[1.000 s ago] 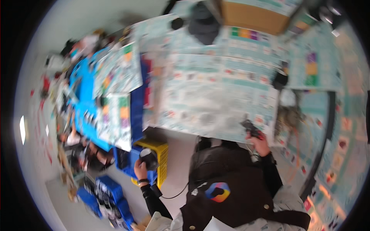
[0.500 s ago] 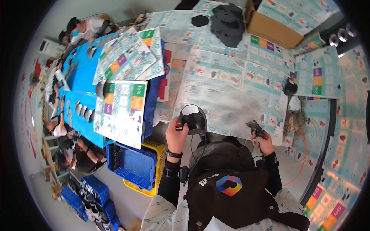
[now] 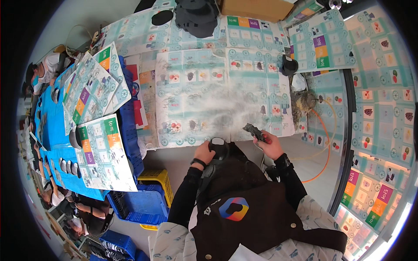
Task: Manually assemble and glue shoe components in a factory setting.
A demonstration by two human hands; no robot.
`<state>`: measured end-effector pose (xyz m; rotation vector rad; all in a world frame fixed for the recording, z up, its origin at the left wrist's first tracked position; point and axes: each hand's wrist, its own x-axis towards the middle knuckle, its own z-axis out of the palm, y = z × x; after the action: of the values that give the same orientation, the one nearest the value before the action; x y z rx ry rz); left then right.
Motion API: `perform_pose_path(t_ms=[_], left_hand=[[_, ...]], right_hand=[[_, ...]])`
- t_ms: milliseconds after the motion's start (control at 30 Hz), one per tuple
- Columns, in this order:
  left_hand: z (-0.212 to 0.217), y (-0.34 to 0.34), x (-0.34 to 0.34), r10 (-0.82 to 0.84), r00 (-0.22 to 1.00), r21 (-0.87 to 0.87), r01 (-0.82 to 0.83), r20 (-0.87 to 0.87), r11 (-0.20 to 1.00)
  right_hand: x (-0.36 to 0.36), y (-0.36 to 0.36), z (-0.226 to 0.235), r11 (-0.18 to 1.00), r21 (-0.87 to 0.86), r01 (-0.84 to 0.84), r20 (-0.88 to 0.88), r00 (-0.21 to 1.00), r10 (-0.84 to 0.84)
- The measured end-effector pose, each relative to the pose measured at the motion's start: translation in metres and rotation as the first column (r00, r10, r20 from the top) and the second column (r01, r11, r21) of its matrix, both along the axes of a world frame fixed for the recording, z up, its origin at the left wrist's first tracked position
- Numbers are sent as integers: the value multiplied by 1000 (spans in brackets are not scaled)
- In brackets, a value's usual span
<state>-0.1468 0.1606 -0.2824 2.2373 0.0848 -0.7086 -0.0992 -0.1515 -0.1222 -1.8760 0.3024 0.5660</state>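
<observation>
My left hand [image 3: 203, 154] is closed round the edge of a black, rounded, cup-like piece [image 3: 219, 153] with a white patch on it. The piece is at the table's near edge, close to my apron; its exact kind is unclear. My right hand [image 3: 273, 148] grips a dark, grimy spray gun [image 3: 256, 132] with red on its body. Its front end points left over the table, up and to the right of the black piece, with a gap between them. The printed sheet [image 3: 196, 98] covering the table in front of me has grey, dusty smears.
Black caps [image 3: 196, 17] and a cardboard box [image 3: 257, 9] stand at the back. A black cup-shaped thing [image 3: 288, 65] sits at the right edge, near an orange hose [image 3: 327, 143]. Left are loose printed boards [image 3: 106, 152], a blue table [image 3: 54, 126] and crates [image 3: 143, 204]; people work there.
The view has turned to the right. My left hand has brought the black piece closer to my apron and to the spray gun. The piece now appears tilted differently.
</observation>
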Motion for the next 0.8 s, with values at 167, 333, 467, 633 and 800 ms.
perform_pose_path(t_ms=[167, 333, 467, 633, 800], left_hand=[[26, -22, 11, 244, 960, -158, -223, 135, 962], [10, -47, 78, 299, 906, -97, -283, 300, 954], [-10, -62, 97, 268, 947, -77, -258, 177, 963], [-21, -62, 91, 313, 929, -115, -295, 198, 949], [-23, -59, 92, 333, 924, -155, -307, 187, 939]], right_hand=[[17, -12, -16, 992, -96, -83, 54, 995, 88], [45, 9, -10, 969, -171, -178, 86, 977, 194], [52, 19, -39, 949, -187, -254, 75, 960, 271], [68, 39, -48, 915, -274, -297, 0, 951, 309], [76, 40, -62, 917, -318, -241, 80, 957, 279]])
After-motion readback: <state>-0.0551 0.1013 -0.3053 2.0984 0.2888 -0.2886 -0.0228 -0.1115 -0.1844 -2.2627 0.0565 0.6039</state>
